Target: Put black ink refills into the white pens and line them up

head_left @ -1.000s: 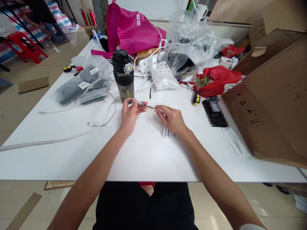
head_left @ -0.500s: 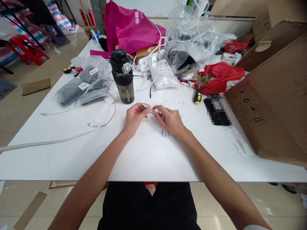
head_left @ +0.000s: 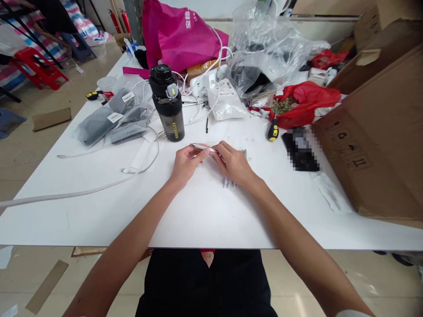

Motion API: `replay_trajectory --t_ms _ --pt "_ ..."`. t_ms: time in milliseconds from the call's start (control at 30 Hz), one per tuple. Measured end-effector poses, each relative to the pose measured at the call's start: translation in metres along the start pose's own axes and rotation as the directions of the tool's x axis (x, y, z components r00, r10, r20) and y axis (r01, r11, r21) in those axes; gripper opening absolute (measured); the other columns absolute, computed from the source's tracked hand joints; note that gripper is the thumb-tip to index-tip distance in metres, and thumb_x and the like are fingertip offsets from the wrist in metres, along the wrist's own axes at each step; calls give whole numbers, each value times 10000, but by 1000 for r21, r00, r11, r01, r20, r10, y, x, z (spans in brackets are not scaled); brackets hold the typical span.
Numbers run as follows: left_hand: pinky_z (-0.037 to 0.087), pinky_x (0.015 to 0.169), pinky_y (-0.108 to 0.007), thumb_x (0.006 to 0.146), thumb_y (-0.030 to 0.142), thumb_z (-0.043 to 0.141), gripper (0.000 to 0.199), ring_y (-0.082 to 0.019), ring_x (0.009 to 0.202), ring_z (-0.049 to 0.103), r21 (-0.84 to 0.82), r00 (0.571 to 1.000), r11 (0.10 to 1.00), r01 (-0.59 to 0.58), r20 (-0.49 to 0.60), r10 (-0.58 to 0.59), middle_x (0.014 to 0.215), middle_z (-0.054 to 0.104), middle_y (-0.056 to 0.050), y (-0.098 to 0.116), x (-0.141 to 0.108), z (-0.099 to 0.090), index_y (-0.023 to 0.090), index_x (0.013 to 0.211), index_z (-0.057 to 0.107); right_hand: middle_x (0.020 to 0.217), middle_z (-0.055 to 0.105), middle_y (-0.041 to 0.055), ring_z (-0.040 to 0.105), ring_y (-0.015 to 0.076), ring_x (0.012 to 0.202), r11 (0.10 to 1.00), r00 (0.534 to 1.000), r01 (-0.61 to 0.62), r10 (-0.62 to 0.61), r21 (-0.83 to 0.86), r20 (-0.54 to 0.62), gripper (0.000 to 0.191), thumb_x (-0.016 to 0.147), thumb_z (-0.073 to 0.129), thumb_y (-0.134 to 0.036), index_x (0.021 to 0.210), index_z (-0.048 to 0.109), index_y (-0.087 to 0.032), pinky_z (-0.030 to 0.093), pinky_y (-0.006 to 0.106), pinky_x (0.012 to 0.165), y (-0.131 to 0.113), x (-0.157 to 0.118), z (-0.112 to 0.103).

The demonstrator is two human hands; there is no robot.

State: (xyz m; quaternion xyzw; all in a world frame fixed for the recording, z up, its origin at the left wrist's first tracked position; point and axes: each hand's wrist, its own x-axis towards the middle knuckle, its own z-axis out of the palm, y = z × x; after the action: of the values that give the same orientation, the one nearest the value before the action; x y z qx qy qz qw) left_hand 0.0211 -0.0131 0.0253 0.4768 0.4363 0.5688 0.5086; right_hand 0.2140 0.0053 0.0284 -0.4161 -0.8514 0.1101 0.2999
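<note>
A slim white pen-like object [head_left: 204,148] with a grey tip pointing left is held between both hands above the white table [head_left: 205,215]. My left hand [head_left: 187,164] pinches it near the tip side with thumb and fingers. At its right end my right hand [head_left: 233,162] has its fingers closed round it, hiding that end. Several small clear pieces [head_left: 228,182] lie on the table under my right hand. Another small greyish piece [head_left: 244,153] shows just behind the right knuckles.
A black bottle [head_left: 170,110] stands behind my left hand. Bagged dark items [head_left: 95,125] and a grey cable [head_left: 82,193] lie left. A screwdriver [head_left: 272,131], pixelated black object [head_left: 302,152], red bag [head_left: 313,103] and cardboard box [head_left: 373,145] are at right.
The halves of the pen-like object, which showed a gap or joint between the hands, now look like one straight piece. More of it shows, and both hands have shifted only slightly.
</note>
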Motion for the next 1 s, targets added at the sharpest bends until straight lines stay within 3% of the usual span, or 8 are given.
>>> replay_trajectory --t_ms 133,233,367,500,900,1000 --pt "527 726 -279 799 454 927 310 -181 898 702 10 999 1000 -16 -34 17 1016 823 -76 3 0 0 201 956 842 1034 745 89 651 214 788 995 999 -32 32 93 10 230 1141 484 -432 1167 577 -222 423 313 679 0 0 0" --pt "523 718 -273 797 435 926 291 -175 892 696 6 998 999 -31 -52 32 1026 822 -73 3 0 0 202 945 835 1074 754 109 672 228 844 998 1000 2 -2 64 8 289 1168 409 -442 1155 601 -226 410 322 684 0 0 -1" --pt "521 720 -272 801 428 921 287 -174 886 694 0 998 1000 -31 -54 31 1004 814 -72 2 0 0 200 951 831 1074 745 102 653 221 804 995 1000 -25 26 101 -10 294 1145 463 -498 1177 583 -232 437 320 677 1 0 0" --pt "512 706 -271 812 423 909 272 -172 869 688 7 998 999 -40 -52 41 997 807 -70 2 -1 0 202 946 824 1109 750 113 663 231 835 998 1000 -16 15 57 15 338 1170 381 -470 1163 623 -234 436 328 686 1 0 0" --pt "500 703 -265 815 426 912 291 -165 871 672 -14 997 1000 -24 -78 23 970 785 -65 3 -1 -2 200 975 825 1084 790 100 682 228 803 999 999 -36 37 38 -7 268 1142 482 -454 1232 593 -227 407 319 670 2 -1 1" --pt "499 699 -265 812 421 914 283 -161 859 665 -23 997 999 -25 -78 23 965 782 -61 5 -1 -1 202 968 826 1095 793 106 691 229 820 999 1000 -17 17 29 -6 307 1170 395 -438 1202 623 -234 410 324 672 3 -1 1"
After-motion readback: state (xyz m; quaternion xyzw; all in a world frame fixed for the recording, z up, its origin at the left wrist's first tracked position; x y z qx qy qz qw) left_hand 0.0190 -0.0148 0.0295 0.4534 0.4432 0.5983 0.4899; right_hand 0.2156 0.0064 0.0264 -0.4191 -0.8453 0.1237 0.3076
